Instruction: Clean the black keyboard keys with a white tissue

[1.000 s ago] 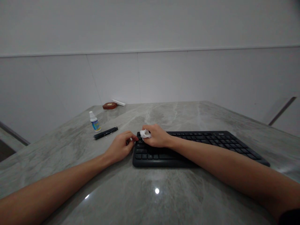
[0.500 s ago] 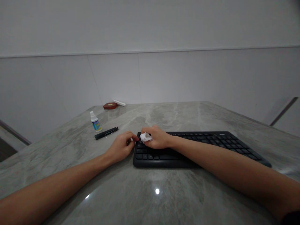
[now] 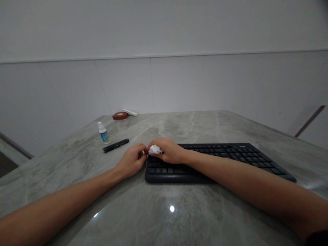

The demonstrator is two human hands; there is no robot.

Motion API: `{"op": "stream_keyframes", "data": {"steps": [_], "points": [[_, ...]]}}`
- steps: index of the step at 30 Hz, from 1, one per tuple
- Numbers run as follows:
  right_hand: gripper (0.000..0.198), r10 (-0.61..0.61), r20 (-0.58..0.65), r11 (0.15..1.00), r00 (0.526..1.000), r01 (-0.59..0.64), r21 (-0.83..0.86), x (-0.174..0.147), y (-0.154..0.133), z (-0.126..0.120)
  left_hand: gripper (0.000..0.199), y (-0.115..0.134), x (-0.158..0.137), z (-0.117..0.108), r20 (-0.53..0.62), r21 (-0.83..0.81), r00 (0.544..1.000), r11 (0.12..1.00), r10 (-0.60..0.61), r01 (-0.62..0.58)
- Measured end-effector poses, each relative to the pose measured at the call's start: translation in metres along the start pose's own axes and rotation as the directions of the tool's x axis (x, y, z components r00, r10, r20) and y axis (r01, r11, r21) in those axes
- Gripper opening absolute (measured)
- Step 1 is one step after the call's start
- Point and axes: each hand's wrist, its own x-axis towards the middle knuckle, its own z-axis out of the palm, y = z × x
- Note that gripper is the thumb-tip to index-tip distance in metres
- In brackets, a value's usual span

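A black keyboard [image 3: 225, 148] lies flat on the grey marbled table, partly covered by my right hand and forearm. My right hand [image 3: 170, 150] is closed around a crumpled white tissue [image 3: 155, 149], pressed over the keys at the upper left corner. At the keyboard's left edge is my left hand [image 3: 132, 159], fingers curled and thumb and fingertips gripping that edge. Its fingertips come very close to the tissue; whether they touch it I cannot tell.
Left of my hands stands a small white-capped spray bottle [image 3: 104, 132] with a blue and yellow label. Near it lies a slim black object [image 3: 115, 145]. Farther back are a reddish-brown case [image 3: 120, 115] and a white strip [image 3: 130, 112], before the pale wall [image 3: 179, 85].
My right hand has slid slightly left with the tissue, up to the keyboard's left corner and nearer my left fingertips. My left hand stays at the edge.
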Motion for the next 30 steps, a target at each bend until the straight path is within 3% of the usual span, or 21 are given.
{"op": "stream_keyframes", "data": {"steps": [6,12,22,26,30], "points": [[0.023,-0.076,0.050,0.997,0.996,0.077,-0.023,0.000,0.006,0.003,0.018,-0.002,0.000,0.001,-0.011,0.015,1.000,1.000,-0.013,0.013],[0.019,-0.022,-0.011,0.991,1.000,0.021,-0.129,-0.001,0.007,0.006,0.019,-0.002,0.000,0.002,0.007,0.003,0.998,0.998,-0.066,0.066],[0.017,0.001,0.095,0.998,0.995,0.005,-0.061,0.003,0.001,-0.003,0.022,-0.001,-0.001,0.001,0.001,-0.026,1.000,1.000,-0.013,0.013],[0.010,0.090,0.103,0.996,0.991,-0.092,0.007,0.004,-0.001,-0.003,0.021,-0.001,-0.001,0.002,0.001,-0.043,0.999,0.998,0.036,-0.036],[0.005,0.299,-0.089,0.940,0.950,-0.278,0.197,0.005,0.002,-0.007,0.024,0.001,-0.003,0.001,0.025,-0.040,0.993,0.992,0.118,-0.117]]}}
